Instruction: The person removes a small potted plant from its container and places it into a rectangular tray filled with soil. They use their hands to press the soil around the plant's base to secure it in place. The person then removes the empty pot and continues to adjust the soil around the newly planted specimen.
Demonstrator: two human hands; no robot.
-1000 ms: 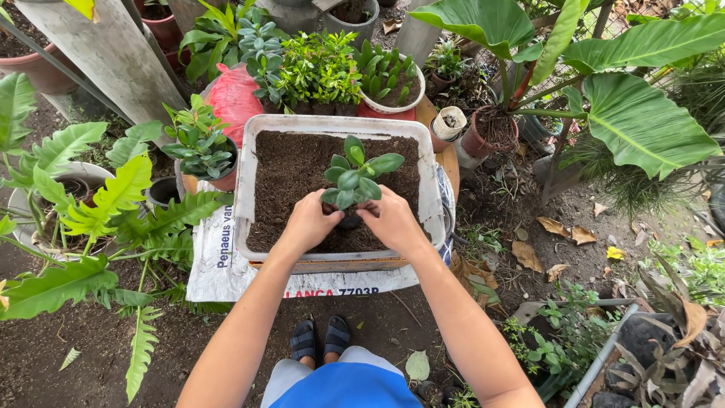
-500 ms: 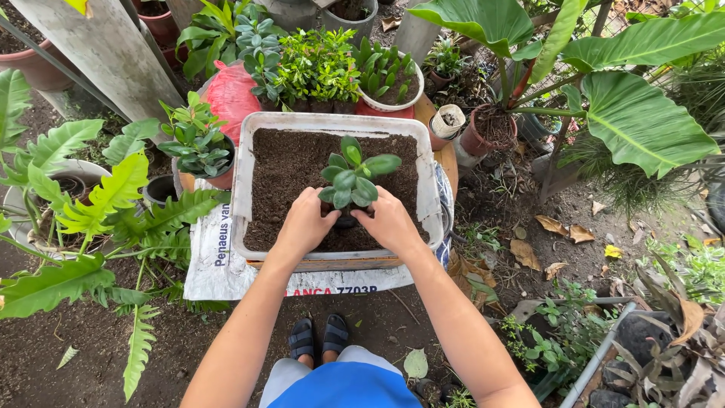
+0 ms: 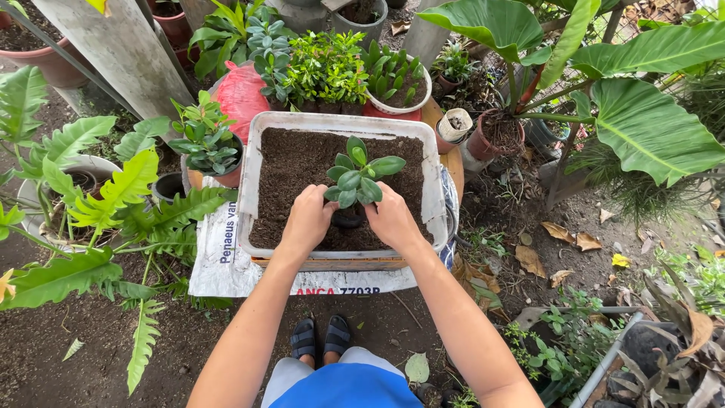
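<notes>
— Where is the small succulent plant (image 3: 356, 172) sitting?

— In a little dark pot (image 3: 348, 219), near the front edge of the white tub (image 3: 249, 177) of dark soil (image 3: 294, 162), roughly midway between the tub's left and right walls. The pot looks pressed down into the soil, though the hands hide most of it.

— And the hands?

— The left hand (image 3: 308, 219) cups the pot from the left, the right hand (image 3: 391, 219) from the right. The fingers of both curl inward and close around the pot, thumbs near the stem base. Held from both sides like that, I judge the plant stays upright and its leaves are kept out of the soil.

— Why is the tub raised?

— It rests on a wooden board (image 3: 332, 264) over a printed white sack (image 3: 226, 261), which seems to keep loose soil off the ground and bring the work nearer the person, whose sandalled feet (image 3: 319, 338) stand just before the tub's front edge.

— Count things for me.

— One tub, one succulent in hand, two hands on it. Beyond the tub's far edge: one white bowl planter (image 3: 393, 83) of small succulents and one bushy green plant (image 3: 321, 68). At the far right corner, one small white cup (image 3: 455, 123) and one terracotta pot (image 3: 495, 132) holding the big-leafed plant. At the far left corner, one red bag (image 3: 238, 94) and one leafy potted plant (image 3: 204, 140).
</notes>
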